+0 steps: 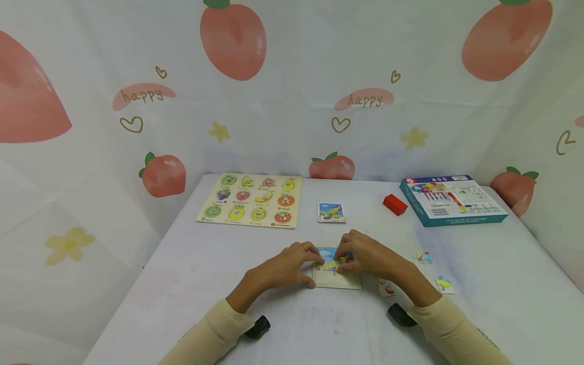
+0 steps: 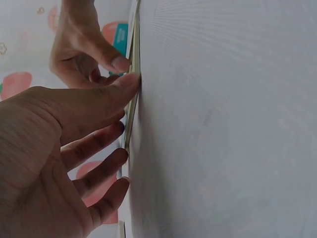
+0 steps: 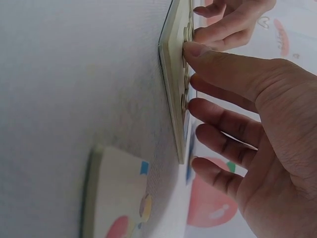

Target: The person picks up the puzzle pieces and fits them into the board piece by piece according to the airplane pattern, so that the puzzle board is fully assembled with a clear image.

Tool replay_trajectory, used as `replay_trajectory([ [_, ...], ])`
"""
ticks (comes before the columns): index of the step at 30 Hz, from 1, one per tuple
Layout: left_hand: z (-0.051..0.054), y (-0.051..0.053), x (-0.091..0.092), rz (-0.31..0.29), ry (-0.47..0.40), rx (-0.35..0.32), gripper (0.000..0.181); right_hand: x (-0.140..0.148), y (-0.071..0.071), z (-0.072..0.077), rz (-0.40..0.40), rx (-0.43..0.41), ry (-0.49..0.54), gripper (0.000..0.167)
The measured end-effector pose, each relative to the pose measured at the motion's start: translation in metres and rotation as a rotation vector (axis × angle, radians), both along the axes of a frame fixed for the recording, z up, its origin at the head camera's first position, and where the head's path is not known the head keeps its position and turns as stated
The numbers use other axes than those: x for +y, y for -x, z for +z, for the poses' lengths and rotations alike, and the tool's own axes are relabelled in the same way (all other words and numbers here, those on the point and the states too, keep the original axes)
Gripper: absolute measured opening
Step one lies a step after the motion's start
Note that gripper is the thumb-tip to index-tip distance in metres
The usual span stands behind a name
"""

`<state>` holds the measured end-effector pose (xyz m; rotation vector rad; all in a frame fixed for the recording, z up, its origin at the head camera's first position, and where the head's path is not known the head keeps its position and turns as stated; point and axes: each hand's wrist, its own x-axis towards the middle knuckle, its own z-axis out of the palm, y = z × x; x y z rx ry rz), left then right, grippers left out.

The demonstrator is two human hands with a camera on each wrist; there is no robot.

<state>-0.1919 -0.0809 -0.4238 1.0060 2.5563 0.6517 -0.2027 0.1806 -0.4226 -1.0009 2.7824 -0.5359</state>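
Peach-print cloth [image 1: 274, 111] fills my upper frame; white table [image 1: 159, 289] below. Fruit board [image 1: 253, 202] left of centre, teal-edged box [image 1: 456, 203] at right. Left hand [image 1: 287, 266], lower centre: half open, thumb and bent fingers holding the left side of the puzzle tray [image 1: 337, 282]. Right hand [image 1: 365, 253], just right of it: half open, fingertips on the airplane pieces [image 1: 327, 253]; I cannot tell whether it pinches one or only presses. Tray lies flat, lower centre, between both hands, bare wood along its near part, pieces in its far part. Plane picture [image 1: 331, 213] above it, red block [image 1: 395, 205] farther right. Loose pieces [image 1: 423, 257] lower right.
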Motion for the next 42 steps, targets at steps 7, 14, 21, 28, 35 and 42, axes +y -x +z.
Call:
replay_trajectory([
  [7,0.001,-0.003,0.004,-0.071,-0.006,0.015,0.053,0.002,0.0,-0.001,0.015,0.009,0.018,0.024],
  [14,-0.001,-0.006,0.005,-0.152,0.01,-0.008,0.063,0.003,-0.001,-0.001,0.02,0.02,0.037,0.023],
  [21,-0.001,-0.008,0.007,-0.149,0.05,-0.009,0.063,0.007,0.0,-0.001,0.0,-0.014,0.045,0.026],
  [28,-0.001,-0.009,0.008,-0.143,0.084,-0.012,0.064,0.033,-0.004,0.0,-0.074,-0.037,0.058,0.032],
  [35,-0.001,-0.009,0.008,-0.135,0.084,-0.022,0.065,0.072,-0.018,0.006,-0.228,-0.104,0.109,0.035],
  [42,-0.002,-0.01,0.007,-0.131,0.087,-0.024,0.065,0.112,-0.029,0.006,-0.319,-0.064,0.119,0.038],
])
